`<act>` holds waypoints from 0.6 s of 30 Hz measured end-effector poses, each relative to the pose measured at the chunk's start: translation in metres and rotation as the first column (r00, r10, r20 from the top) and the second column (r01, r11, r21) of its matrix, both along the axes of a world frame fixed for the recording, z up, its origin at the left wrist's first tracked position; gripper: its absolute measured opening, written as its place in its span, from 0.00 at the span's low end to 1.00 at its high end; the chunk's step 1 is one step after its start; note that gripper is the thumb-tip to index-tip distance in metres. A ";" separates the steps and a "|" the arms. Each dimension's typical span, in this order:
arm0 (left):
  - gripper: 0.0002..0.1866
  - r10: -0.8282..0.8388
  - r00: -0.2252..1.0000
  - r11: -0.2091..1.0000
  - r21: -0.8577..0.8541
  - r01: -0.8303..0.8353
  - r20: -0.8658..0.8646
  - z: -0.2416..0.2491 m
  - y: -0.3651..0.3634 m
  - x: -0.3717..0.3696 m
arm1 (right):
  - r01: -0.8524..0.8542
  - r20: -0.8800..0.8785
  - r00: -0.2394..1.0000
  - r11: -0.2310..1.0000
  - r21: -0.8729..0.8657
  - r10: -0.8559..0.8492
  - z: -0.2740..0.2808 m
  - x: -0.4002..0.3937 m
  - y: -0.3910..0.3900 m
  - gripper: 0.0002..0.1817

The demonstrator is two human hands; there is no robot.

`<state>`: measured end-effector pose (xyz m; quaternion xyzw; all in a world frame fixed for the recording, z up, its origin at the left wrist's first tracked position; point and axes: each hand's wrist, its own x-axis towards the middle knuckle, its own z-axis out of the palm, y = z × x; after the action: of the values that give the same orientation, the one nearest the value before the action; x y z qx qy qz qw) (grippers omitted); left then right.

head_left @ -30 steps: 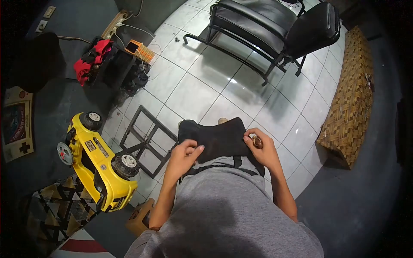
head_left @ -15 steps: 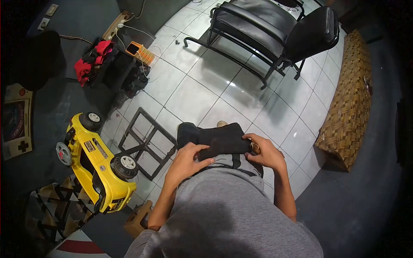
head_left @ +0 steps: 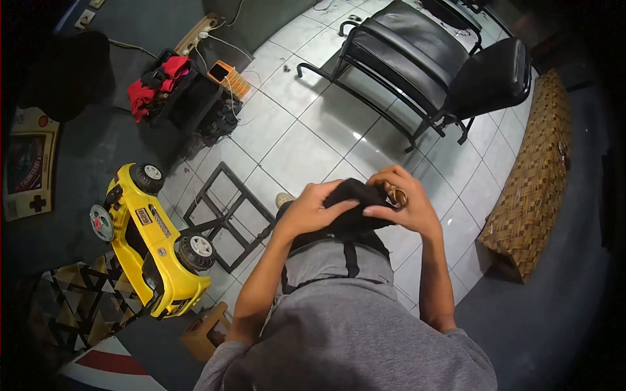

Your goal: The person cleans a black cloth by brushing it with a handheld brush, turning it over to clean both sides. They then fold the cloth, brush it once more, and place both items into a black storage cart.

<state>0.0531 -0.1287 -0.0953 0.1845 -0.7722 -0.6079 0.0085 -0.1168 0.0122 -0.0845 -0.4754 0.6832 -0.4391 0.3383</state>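
Observation:
A soft piece of black cloth [head_left: 355, 208], bunched and folded, is held up in front of my waist. My left hand [head_left: 316, 208] grips its left side, thumb on the near face and the fingers largely hidden behind it. On the other side my right hand [head_left: 411, 205] pinches the cloth between thumb and curled fingers. A shiny brown round piece like a large ring [head_left: 396, 195] shows at my right fingers. Below the hands are my grey shirt [head_left: 365, 326] and a dark strap [head_left: 352, 259] over grey fabric.
A black padded chair [head_left: 417, 55] with a tubular frame stands ahead on white tiles [head_left: 293, 146]. To the right is a woven box [head_left: 531, 176]. On the left are a yellow toy car [head_left: 140, 241], a black metal frame [head_left: 228, 215], a cardboard box [head_left: 207, 332] and an orange basket [head_left: 231, 79].
Both hands have lifted the black cloth away from my lap and come closer together. The cloth has gone from stretched flat to bunched up. The view has shifted slightly.

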 end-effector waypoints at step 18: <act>0.21 0.546 0.834 0.369 0.872 -0.321 0.076 0.000 -0.070 0.134 | -0.399 0.420 0.849 0.910 0.113 0.320 0.012 0.009 -0.115 0.10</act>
<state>0.1871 -0.1983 -0.0956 0.2906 -0.2820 -0.8995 0.1640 -0.1078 -0.1030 -0.0729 -0.4619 0.5396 -0.3845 0.5895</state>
